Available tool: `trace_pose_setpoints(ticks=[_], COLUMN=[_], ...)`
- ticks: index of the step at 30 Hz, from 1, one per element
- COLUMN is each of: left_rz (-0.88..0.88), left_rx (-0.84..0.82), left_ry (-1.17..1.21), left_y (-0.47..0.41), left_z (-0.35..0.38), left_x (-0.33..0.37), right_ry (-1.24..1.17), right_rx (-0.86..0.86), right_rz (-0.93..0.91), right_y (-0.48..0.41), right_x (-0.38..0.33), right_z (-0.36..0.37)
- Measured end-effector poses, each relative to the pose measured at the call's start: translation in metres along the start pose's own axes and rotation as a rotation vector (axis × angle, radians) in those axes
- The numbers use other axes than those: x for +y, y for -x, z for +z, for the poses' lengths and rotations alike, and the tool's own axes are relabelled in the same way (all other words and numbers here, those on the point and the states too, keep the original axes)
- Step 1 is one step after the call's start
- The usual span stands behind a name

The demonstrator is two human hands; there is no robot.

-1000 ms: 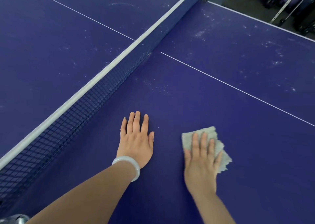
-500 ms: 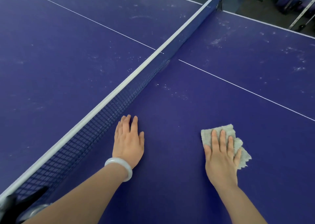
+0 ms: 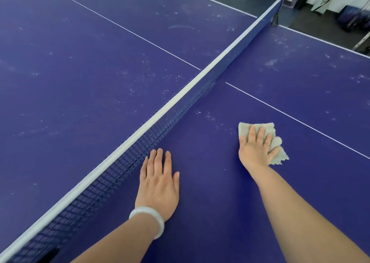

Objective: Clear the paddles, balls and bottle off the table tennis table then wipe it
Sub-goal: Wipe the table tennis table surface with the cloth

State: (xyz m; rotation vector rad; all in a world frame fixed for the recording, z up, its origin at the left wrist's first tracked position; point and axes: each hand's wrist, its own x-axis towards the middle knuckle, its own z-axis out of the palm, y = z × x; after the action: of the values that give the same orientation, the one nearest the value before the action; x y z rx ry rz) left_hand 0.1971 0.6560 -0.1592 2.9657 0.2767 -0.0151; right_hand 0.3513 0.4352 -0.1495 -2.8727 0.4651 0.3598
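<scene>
Upright net (image 3: 160, 125) bars passage across the counter (image 3: 210, 192), left hand (image 3: 158, 182) flat just beside the net, right hand (image 3: 254, 150) on cloth (image 3: 245, 127) farther off, bare counter between.

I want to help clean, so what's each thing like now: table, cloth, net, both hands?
table: dusty, white specks on it
cloth: crumpled, lying on the table
right hand: fingers straight, pressing the cloth
left hand: flat on the table, holding nothing
net: upright, stretched tight

The left forearm (image 3: 112, 240) and right forearm (image 3: 296, 212) are bare as far as the frame's edge. A thick, smooth bangle (image 3: 159, 225), milky white and faintly translucent, rings the wrist just behind the left hand (image 3: 158, 184).
</scene>
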Motion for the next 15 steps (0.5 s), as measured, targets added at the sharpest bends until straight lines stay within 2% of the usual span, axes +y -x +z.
trace_pose_setpoints(ticks=[7,12,15], left_rz=[-0.001,-0.002,-0.001], left_rx=[-0.011,-0.006,-0.002], left_ry=[-0.036,-0.035,-0.049], left_y=[-0.001,-0.002,-0.002], left_z=[-0.003,-0.003,-0.002], left_x=[0.0,0.001,0.0], right_ry=[-0.038,-0.107,-0.097], right_rx=[-0.082,-0.125,-0.163], right_rz=[-0.147,0.008,0.008], right_y=[-0.029,-0.073,-0.1], right_x=[-0.048,-0.067,-0.094], right_z=[0.003,-0.027,-0.04])
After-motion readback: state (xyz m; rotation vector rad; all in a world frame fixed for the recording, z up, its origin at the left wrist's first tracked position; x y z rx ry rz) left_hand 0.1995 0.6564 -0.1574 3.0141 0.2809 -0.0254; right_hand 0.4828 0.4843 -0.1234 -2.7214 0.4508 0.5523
